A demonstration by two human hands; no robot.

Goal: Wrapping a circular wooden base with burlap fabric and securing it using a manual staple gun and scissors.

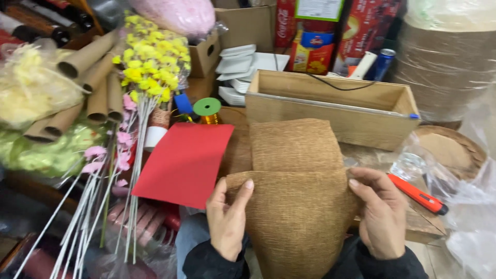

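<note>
Both the left hand [226,219] and right hand [381,213] pinch shut on the folded edge of the brown crinkled crepe paper sheet [295,175], at 6 o'clock from the shallow wooden box [330,106], likely light, soft, tearable, best held by its edges

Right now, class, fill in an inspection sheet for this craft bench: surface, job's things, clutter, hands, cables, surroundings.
Surface: wooden table, mostly covered.
Job's things: brown crepe paper sheet, folded over; red card sheet beside it.
Clutter: orange utility knife, green ribbon spool, yellow artificial flowers on white stems, cardboard tubes, clear plastic wrap.
Hands: left hand and right hand each pinch a side edge of the crepe paper.
Cables: black cord draped over the wooden box.
Surroundings: stacked white trays, red cartons.
</note>
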